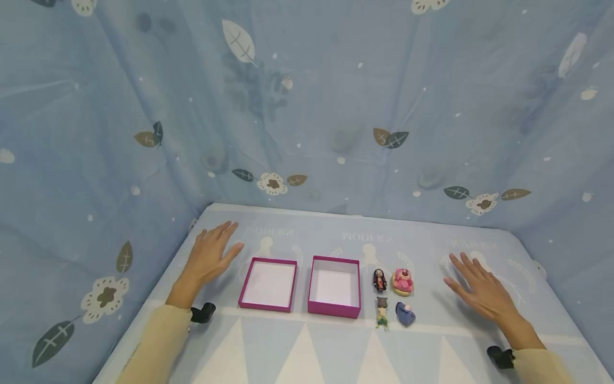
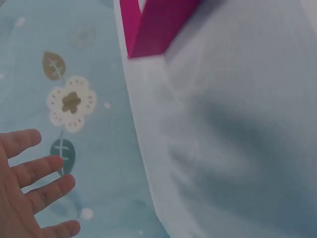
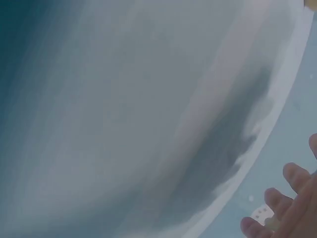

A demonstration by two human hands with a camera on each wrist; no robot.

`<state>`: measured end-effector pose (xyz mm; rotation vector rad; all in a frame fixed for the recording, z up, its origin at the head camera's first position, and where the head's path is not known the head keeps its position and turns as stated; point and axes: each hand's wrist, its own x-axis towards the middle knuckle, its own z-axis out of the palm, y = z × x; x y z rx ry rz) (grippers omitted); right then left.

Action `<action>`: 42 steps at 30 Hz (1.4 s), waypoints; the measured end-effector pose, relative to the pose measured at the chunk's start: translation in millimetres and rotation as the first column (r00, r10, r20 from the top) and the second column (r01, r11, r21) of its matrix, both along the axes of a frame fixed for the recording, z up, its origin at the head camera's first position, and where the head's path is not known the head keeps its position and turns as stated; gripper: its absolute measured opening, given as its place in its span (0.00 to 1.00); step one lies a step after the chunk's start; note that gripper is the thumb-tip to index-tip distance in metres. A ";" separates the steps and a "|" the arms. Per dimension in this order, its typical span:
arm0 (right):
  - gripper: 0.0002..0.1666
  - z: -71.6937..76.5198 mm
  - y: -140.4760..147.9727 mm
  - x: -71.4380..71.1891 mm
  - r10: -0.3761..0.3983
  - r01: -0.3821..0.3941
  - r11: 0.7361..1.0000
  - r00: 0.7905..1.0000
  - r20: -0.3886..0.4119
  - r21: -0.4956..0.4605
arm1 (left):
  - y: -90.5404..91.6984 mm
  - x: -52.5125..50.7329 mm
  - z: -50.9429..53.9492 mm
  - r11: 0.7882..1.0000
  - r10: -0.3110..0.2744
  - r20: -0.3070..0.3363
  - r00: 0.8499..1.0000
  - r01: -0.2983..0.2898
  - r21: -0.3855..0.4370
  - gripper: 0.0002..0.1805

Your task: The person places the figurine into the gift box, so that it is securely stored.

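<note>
Over the left part of the table my left hand (image 1: 209, 255) hovers with spread fingers and holds nothing. Nearest to it lies a shallow white-lined magenta box lid (image 1: 268, 284); to its right is a deeper magenta box (image 1: 334, 286), its top uncovered. Right of the box lie a dark-haired doll figurine (image 1: 379, 280), a pink bear figurine (image 1: 403, 281), a figurine with a grey top and green lower part (image 1: 381, 313) and a blue figurine (image 1: 405, 314). My right hand (image 1: 484, 290), fingers extended, is above the table to the right of these figurines, touching none.
A pale blue patterned cloth (image 1: 268, 346) covers the table. Blue printed fabric (image 1: 312, 106) hangs behind it and at both sides. A black wrist-worn device (image 1: 203, 313) shows by the left wrist, and another device (image 1: 501, 357) by the right.
</note>
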<state>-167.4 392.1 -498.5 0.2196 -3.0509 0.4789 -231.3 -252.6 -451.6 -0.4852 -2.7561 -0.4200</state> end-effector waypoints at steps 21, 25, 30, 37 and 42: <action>0.39 -7.7 -65.8 -9.0 0.268 -0.248 0.931 0.963 0.040 -0.267 | 65.0 31.2 -18.4 0.958 -0.234 -0.132 0.963 0.252 0.141 0.34; 0.38 -10.4 -70.4 -13.5 0.307 -0.288 0.912 0.952 0.018 -0.293 | 77.3 34.7 -18.3 0.952 -0.258 -0.103 0.961 0.271 0.143 0.35; 0.37 -12.4 -74.1 -16.2 0.336 -0.319 0.897 0.942 0.006 -0.306 | 88.9 38.3 -22.8 0.948 -0.283 -0.051 0.958 0.287 0.141 0.36; 0.37 -12.4 -78.3 -15.8 0.314 -0.289 0.912 0.948 0.043 -0.291 | 100.8 45.0 -27.8 0.929 -0.340 -0.002 0.940 0.336 0.156 0.37; 0.38 -13.7 -79.6 -16.5 0.319 -0.293 0.913 0.947 0.048 -0.284 | 107.0 46.6 -29.2 0.916 -0.369 0.001 0.929 0.364 0.171 0.38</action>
